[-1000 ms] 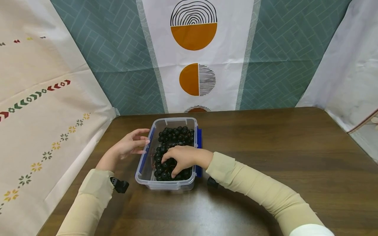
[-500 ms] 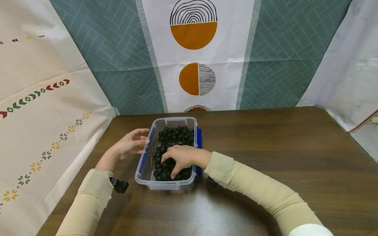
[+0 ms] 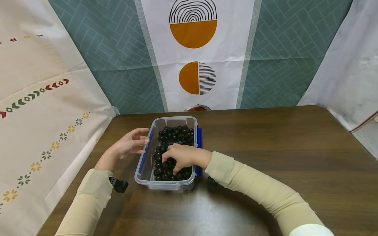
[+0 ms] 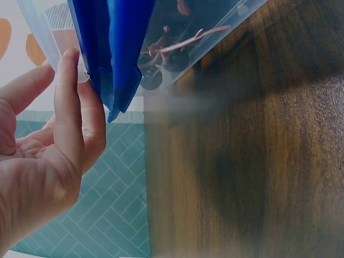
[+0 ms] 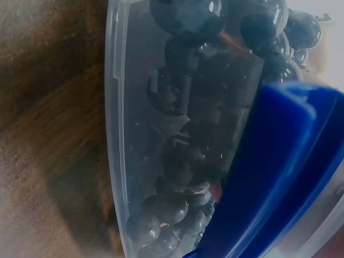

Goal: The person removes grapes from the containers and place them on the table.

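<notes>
A clear plastic container (image 3: 160,186) with blue side latches (image 4: 115,59) stands on the table, holding bunches of dark grapes (image 3: 172,132). My right hand (image 3: 184,155) reaches in over its right side, thumb and fingers curled down around grapes in the nearer half; the fingertips are partly hidden among them. At the left long side, my left hand (image 3: 130,144) has its loosely extended fingers against the rim and latch. Reddish grape stems (image 4: 188,43) show through the wall in the left wrist view. In the right wrist view, the blue latch (image 5: 279,161) blocks most of my right hand.
The brown wooden table (image 3: 265,141) extends far to the right of the container. Behind it hangs a teal and white patterned cloth (image 3: 127,65). A cream embroidered cloth (image 3: 50,108) borders the left side.
My right thumb has drawn slightly up and away from the container's near end, among the grapes. My left hand keeps its place at the rim.
</notes>
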A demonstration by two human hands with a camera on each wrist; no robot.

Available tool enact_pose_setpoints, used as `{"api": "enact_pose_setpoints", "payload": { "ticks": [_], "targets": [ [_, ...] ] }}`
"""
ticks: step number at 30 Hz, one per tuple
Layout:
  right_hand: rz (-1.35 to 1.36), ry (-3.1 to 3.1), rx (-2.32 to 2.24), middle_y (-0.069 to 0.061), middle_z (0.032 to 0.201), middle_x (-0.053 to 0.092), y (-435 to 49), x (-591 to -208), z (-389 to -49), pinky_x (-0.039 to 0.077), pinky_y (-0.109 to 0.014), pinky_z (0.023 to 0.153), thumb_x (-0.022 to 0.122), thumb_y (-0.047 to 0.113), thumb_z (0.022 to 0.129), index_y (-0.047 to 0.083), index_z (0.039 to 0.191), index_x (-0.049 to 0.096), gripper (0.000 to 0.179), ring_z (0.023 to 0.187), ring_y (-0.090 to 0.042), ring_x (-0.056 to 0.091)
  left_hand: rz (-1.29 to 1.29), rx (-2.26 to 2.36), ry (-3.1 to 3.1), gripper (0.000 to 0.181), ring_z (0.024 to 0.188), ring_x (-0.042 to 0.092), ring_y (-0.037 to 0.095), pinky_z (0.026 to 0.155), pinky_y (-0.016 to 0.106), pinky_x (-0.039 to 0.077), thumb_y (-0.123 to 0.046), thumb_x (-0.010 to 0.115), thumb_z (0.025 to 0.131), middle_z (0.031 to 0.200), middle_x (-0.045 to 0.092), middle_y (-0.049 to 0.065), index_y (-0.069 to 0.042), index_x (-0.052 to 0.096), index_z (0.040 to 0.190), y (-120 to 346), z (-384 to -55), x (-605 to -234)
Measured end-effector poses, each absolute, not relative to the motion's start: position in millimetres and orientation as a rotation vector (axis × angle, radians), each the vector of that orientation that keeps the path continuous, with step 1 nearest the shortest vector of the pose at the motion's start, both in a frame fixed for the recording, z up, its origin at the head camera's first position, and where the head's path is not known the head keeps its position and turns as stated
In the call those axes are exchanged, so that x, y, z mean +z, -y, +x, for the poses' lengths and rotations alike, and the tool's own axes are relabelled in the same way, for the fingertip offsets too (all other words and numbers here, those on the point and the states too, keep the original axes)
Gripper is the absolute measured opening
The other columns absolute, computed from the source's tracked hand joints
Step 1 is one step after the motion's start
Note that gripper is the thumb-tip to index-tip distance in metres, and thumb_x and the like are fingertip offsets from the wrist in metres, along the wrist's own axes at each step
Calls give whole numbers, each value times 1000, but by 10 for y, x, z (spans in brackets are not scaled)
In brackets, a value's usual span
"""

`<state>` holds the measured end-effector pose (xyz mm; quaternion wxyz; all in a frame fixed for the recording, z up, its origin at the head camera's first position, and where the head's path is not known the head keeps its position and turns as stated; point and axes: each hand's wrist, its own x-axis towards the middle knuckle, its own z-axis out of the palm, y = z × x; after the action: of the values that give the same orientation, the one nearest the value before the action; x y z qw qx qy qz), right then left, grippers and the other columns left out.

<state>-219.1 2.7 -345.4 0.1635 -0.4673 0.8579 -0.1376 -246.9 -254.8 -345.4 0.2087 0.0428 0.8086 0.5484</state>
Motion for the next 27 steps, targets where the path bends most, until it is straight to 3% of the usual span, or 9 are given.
{"api": "enact_pose_setpoints", "payload": {
  "ticks": [5,15,27],
  "targets": [
    [-1343,-2429,-368,-1,123,55,-24,-3462,-2202,49,-25,80,81,24,77,23,121,62,48,107,-14,47,129,1527,-2247,67,96,58,10,78,30,56,-16,58,96,125,44,17,-8,20,150,2551,-2451,-3441],
    [-1364,-2372,-362,-3,125,56,-30,-3425,-2238,46,-28,95,80,15,76,17,122,62,49,113,-17,48,123,1537,-2229,66,96,57,10,78,30,56,-14,57,96,127,43,18,-7,21,150,2531,-2436,-3427],
    [-1389,-2353,-359,-2,122,57,-19,-3410,-2271,48,-24,90,81,14,76,16,119,61,47,107,-12,52,126,1528,-2232,65,97,57,10,79,31,56,-16,58,95,124,45,15,-7,22,149,2555,-2452,-3428]
  ]
}}
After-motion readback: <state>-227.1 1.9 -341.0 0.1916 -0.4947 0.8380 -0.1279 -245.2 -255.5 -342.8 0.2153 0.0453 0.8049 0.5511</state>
